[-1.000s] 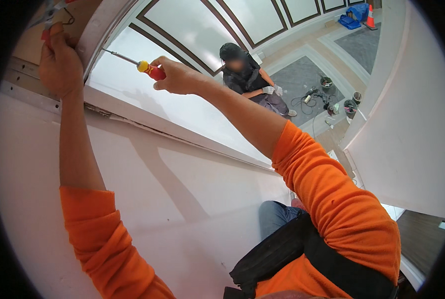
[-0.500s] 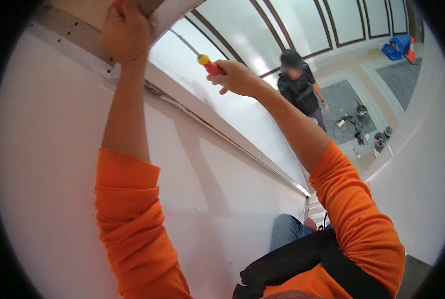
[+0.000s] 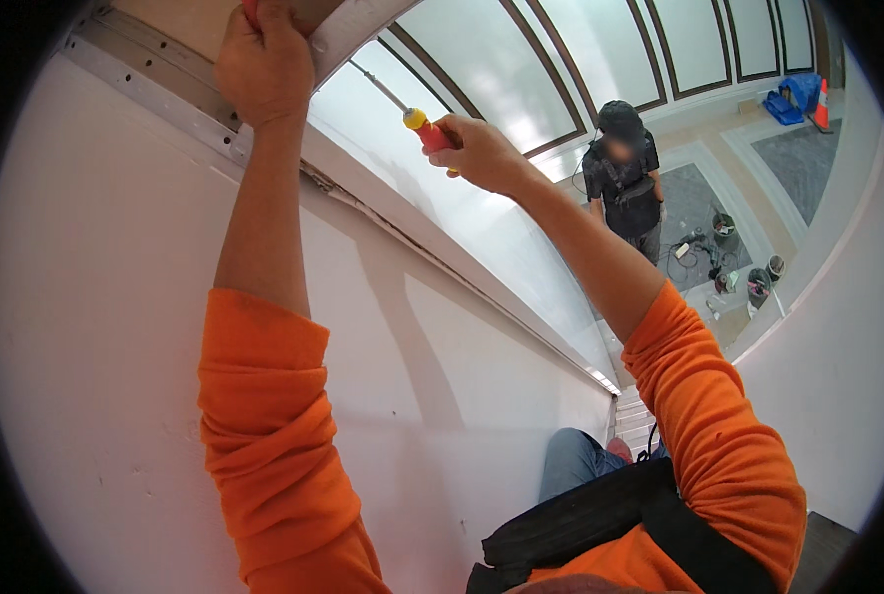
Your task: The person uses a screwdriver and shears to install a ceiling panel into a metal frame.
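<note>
My right hand (image 3: 480, 156) is wrapped round the red and yellow handle of a screwdriver (image 3: 429, 131). Its thin metal shaft points up and left, toward the pale edge of a frame (image 3: 358, 35). Up at the top left, my left hand (image 3: 267, 74) is closed beside that frame. A bit of something red shows at its fingers, but the upper edge of the picture cuts it off. Below and left of this hand runs a metal strip with holes (image 3: 150, 67).
A white wall (image 3: 115, 327) fills the left, with a long ledge (image 3: 462, 257) slanting down it. Far below, a person in dark clothes (image 3: 620, 178) stands near buckets (image 3: 759, 285) and cables. A blue bundle (image 3: 793, 97) and an orange cone (image 3: 820, 107) lie farther back.
The person below has shifted a little right and turned more toward me. Both my hands appear slightly farther right and lower in the picture, their grips unchanged.
</note>
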Available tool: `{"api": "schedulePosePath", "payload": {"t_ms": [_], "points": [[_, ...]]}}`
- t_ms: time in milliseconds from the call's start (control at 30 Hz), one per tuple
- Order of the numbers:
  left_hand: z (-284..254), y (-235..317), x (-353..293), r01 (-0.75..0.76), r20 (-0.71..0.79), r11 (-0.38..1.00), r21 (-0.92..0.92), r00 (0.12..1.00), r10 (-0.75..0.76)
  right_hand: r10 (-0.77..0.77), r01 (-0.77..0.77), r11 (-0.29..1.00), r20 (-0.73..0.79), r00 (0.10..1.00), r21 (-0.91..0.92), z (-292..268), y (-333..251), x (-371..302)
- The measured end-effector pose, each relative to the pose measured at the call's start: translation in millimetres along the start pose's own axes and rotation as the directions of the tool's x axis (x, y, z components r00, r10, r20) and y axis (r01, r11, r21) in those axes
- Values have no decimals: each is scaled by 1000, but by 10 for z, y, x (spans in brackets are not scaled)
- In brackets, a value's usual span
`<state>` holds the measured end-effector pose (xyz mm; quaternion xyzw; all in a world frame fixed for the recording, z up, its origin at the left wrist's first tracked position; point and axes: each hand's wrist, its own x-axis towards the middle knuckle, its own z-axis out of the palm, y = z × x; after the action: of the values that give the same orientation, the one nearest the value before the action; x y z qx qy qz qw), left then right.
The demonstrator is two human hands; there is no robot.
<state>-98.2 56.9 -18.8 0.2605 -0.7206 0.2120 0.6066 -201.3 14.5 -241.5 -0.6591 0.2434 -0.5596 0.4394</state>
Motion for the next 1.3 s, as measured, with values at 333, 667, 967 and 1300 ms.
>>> {"api": "schedulePosePath", "payload": {"t_ms": [333,667,967,1300], "points": [[47,196,43,-19,-2,1000,25,1000,19,3,-11,984,-46,999,-179,-102,-78,-128],[99,347,-19,-7,-34,999,-33,999,6,-59,-103,858,-296,953,-503,40,-281,-171],[71,220,68,61,31,997,-50,998,-59,196,-142,956,-195,961,258,36,-65,-73],[61,309,122,-39,-37,960,277,998,51,178,-227,263,184,967,938,126,-754,456]]}}
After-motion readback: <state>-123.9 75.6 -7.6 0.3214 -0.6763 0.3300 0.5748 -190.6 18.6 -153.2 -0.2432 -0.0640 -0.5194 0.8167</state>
